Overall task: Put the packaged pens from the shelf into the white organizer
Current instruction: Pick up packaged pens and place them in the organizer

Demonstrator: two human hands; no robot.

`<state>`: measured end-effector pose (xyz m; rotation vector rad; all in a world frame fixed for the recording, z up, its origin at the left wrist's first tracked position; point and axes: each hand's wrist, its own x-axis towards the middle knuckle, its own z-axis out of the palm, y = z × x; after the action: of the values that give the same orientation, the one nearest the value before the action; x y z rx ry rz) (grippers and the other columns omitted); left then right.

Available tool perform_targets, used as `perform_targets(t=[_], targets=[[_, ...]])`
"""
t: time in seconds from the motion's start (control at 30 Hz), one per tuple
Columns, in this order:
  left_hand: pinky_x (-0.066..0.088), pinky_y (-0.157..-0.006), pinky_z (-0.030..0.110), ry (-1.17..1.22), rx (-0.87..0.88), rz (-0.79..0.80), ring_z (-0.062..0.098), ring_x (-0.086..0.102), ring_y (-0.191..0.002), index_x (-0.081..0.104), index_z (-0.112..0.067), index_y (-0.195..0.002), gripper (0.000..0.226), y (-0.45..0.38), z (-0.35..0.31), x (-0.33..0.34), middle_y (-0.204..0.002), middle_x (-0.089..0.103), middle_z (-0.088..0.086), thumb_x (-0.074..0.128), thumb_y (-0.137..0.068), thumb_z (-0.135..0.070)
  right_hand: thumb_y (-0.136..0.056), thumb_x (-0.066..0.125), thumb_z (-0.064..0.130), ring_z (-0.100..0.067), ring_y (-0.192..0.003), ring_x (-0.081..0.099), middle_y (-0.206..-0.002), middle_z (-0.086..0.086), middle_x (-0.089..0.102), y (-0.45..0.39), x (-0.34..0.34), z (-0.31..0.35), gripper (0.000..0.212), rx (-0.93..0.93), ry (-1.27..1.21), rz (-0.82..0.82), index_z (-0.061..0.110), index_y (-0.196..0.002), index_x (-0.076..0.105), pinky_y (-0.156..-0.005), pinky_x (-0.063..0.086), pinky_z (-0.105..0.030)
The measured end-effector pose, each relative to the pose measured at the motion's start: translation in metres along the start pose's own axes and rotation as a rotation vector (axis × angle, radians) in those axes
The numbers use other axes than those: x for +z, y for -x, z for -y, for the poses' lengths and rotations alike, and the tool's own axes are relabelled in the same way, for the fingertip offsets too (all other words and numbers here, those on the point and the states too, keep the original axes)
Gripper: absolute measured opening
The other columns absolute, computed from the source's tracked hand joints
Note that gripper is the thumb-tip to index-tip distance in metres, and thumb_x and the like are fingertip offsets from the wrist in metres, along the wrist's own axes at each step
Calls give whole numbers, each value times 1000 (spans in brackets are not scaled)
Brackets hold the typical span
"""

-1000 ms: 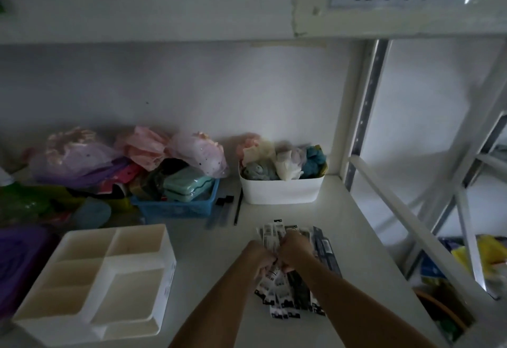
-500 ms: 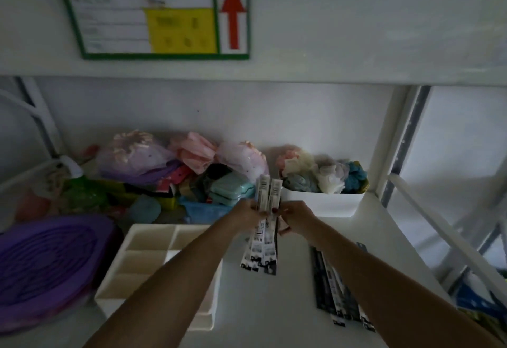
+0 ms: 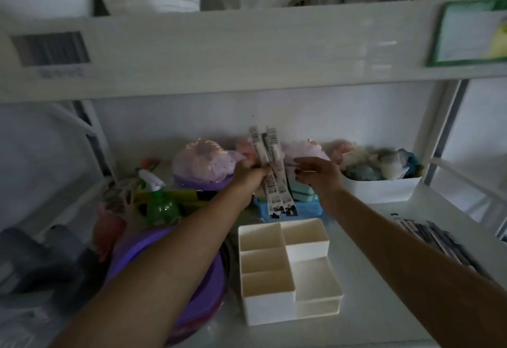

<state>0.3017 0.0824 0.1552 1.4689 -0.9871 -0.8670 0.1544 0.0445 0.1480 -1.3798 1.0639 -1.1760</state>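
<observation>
A few packaged pens (image 3: 270, 172) are hanging upright in my left hand (image 3: 248, 174), above and behind the white organizer (image 3: 288, 268).

I'm carrying them over: left hand is clamping the bundle mid-length, right hand (image 3: 319, 173) is hovering just beside it, fingers spread, holding nothing. More packaged pens (image 3: 436, 240) are lying flat on the shelf (image 3: 370, 292) by my right forearm, well apart from the organizer. All organizer compartments are looking empty, so I'm judging the task is barely started. Next move is calling for lowering the bundle bottom ends first into one compartment, probably a taller back one so the packs stand. Writing: barcodes and print on the packs, a barcode label (image 3: 50, 51) and a green-bordered card (image 3: 469, 32) on the upper shelf edge; all too blurred to read.
</observation>
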Motion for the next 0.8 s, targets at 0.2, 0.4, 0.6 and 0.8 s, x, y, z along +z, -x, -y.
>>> perform_targets(t=[0.2, 0.4, 0.6, 0.8], targets=[[58, -76, 36, -300, 195, -141, 32, 70, -92, 65, 1, -101, 18, 19, 32, -25, -106, 72, 22, 60, -87, -9, -85, 47, -10, -18, -81, 63, -97, -9, 73, 12, 13, 13, 29, -489, 673, -129, 12, -94, 64, -66, 53, -25], [43, -53, 1, -563, 211, -112, 25, 68, -92, 64, -2, -102, 20, 38, 68, -19, -102, 72, 11, 59, -89, -16, -87, 51, 1, -26, -93, 64, -106, -12, 69, 25, 32, 7, 19, -460, 1044, 213, 9, -102, 61, -83, 54, -35], [55, -67, 39, -476, 316, -175, 30, 67, -73, 54, -6, -80, 14, 22, 27, -43, -76, 66, 18, 56, -90, -16, -81, 50, -13, -20, -78, 58, -90, -7, 68, 10, 35, 37, 35, -585, 1028, 44, 10, -107, 54, -56, 44, -17], [40, -48, 8, -566, 318, -104, 14, 55, -57, 52, -10, -77, 18, 30, 49, -33, -65, 58, 1, 58, -90, -21, -78, 49, -15, -21, -76, 54, -89, -5, 61, 13, 51, 27, 32, -546, 977, 206, 6, -102, 51, -57, 42, -19]])
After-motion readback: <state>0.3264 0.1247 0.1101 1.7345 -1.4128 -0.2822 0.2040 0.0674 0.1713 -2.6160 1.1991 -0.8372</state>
